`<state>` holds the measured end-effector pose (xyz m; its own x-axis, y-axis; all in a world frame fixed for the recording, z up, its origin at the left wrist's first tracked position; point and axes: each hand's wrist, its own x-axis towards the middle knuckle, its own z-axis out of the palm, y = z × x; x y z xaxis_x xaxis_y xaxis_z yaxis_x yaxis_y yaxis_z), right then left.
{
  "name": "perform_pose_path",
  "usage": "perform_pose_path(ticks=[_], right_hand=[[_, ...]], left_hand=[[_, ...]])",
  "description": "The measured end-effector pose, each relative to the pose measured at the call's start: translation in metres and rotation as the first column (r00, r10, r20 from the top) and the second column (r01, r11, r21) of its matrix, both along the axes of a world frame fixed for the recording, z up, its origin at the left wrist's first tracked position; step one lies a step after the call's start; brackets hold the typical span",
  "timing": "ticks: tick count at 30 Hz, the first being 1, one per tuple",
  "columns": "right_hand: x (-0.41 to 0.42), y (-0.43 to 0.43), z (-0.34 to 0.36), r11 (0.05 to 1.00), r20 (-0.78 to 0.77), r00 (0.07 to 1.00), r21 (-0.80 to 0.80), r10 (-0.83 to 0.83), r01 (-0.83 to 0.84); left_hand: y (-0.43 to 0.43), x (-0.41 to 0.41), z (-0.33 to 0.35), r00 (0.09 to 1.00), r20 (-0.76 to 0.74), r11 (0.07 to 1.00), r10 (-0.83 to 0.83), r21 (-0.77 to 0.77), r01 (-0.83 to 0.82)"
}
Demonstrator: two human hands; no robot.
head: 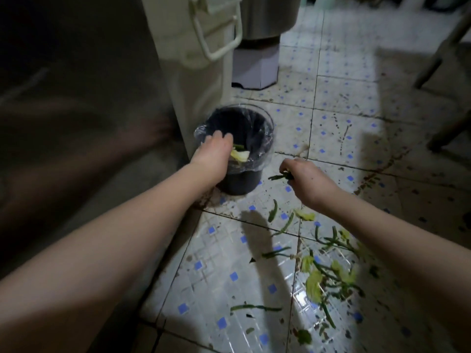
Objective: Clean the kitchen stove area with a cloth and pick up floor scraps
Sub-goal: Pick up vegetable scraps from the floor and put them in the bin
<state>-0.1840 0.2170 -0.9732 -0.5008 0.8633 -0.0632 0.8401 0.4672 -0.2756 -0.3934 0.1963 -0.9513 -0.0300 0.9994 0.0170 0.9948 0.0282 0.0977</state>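
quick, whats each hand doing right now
Left hand: over the bin, leaf scraps at its fingers; grip cannot be told.
Right hand: pinches a green stem.

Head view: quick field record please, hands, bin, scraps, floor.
bin: black, clear liner, upright beside a pale cabinet
left hand: over the bin's near rim, pale leaf pieces at its fingers; grip unclear
right hand: pinches a green stem, right of the bin
floor scraps: green stems and leaves scattered lower right, not yet picked up
floor: white tiles, blue squares, dirty specks
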Motion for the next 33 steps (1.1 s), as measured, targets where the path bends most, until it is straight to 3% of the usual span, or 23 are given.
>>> perform_pose_path(ticks=[9, 17, 21, 27, 33], right_hand=[[-0.026, 0.058, 0.018, 0.995, 0.003, 0.999, 0.096, -0.04, 0.039], [-0.027, 0.068, 0.006, 0.991, -0.049, 0.997, 0.111, -0.066, 0.071], [-0.028, 0.079, 0.013, 0.989, -0.053, 0.997, 0.128, -0.062, 0.068], [-0.036, 0.085, 0.024, 0.986, -0.056, 0.997, 0.154, -0.056, 0.064], [-0.039, 0.09, 0.03, 0.987, -0.03, 0.999, 0.159, -0.03, 0.035]], left_hand=[[0.054, -0.006, 0.006, 0.994, 0.049, 0.995, 0.1, -0.021, -0.099], [0.06, 0.007, -0.02, 0.963, 0.232, 0.984, 0.139, -0.142, -0.108], [0.056, -0.004, -0.02, 0.967, 0.2, 0.987, 0.159, -0.025, -0.157], [0.062, -0.009, -0.002, 0.932, 0.335, 0.983, 0.143, 0.064, -0.173], [0.057, -0.008, -0.008, 0.962, 0.225, 0.984, 0.156, 0.049, -0.171]])
